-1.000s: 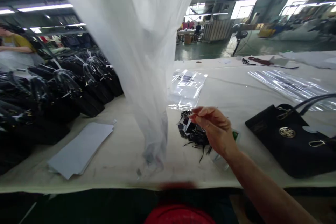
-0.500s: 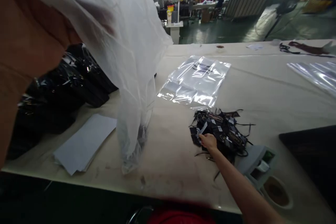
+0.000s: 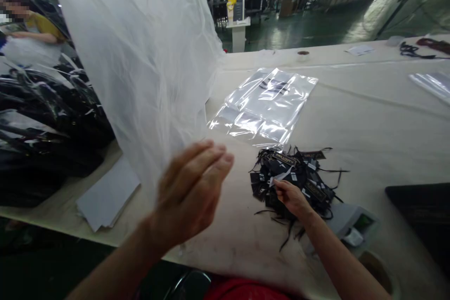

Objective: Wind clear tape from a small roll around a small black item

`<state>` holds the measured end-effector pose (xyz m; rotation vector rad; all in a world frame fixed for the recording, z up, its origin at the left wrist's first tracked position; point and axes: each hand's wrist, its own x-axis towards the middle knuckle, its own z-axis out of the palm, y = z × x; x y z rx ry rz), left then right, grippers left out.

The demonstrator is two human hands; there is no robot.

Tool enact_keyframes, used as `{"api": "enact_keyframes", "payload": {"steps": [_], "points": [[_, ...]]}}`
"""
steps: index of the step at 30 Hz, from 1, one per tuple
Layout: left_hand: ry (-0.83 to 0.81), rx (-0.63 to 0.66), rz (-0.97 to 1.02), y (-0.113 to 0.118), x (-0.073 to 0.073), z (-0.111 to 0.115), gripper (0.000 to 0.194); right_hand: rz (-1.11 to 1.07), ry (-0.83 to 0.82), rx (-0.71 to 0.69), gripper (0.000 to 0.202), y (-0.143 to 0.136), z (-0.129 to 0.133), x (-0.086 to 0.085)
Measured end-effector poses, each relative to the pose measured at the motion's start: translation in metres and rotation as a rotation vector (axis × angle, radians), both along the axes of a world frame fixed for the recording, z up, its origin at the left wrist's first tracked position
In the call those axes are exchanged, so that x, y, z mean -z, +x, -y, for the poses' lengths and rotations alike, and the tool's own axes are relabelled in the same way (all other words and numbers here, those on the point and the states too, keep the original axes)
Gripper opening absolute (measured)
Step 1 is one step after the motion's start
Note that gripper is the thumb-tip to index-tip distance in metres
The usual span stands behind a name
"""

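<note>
Busy workshop floor beyond a pale bench (image 3: 369, 117). Right hand (image 3: 290, 197) pinched shut on a tag from the pile of black tags (image 3: 293, 176) near the front edge. Left hand (image 3: 191, 192) raised, fingers spread flat, beside hanging white sheeting (image 3: 140, 56). Clear bags (image 3: 263, 105) mid-bench, grey sheets (image 3: 107, 197) at left edge.
</note>
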<state>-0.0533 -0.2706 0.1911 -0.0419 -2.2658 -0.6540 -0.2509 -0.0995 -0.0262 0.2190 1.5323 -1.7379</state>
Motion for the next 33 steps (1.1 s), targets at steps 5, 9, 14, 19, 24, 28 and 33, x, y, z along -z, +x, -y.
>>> {"api": "enact_keyframes", "payload": {"steps": [5,9,14,19,24,28,33], "points": [[0.776,-0.094,0.502,-0.061,0.127,-0.037,0.025,0.087,-0.174,-0.072,0.024,-0.004,-0.027,-0.022],[1.002,-0.018,0.573,-0.091,0.186,-0.064,0.042,0.127,-0.211,-0.150,0.024,0.000,-0.038,-0.029],[1.047,0.190,0.635,-0.116,0.193,-0.086,0.056,0.114,-0.229,-0.224,0.026,0.004,-0.045,-0.026],[1.117,0.205,0.714,-0.128,0.194,-0.088,0.046,0.096,-0.226,-0.213,0.029,0.001,-0.055,-0.031],[1.227,0.259,0.770,-0.113,0.172,-0.091,0.033,0.036,-0.215,-0.149,0.030,0.007,-0.071,-0.039],[1.345,0.432,0.845,-0.094,0.170,-0.118,0.036,-0.264,-0.028,-0.148,0.033,0.037,-0.094,-0.044],[1.078,0.541,1.030,-0.042,0.205,-0.143,0.009,-0.658,0.318,-0.172,0.039,0.119,-0.140,-0.024]]}}
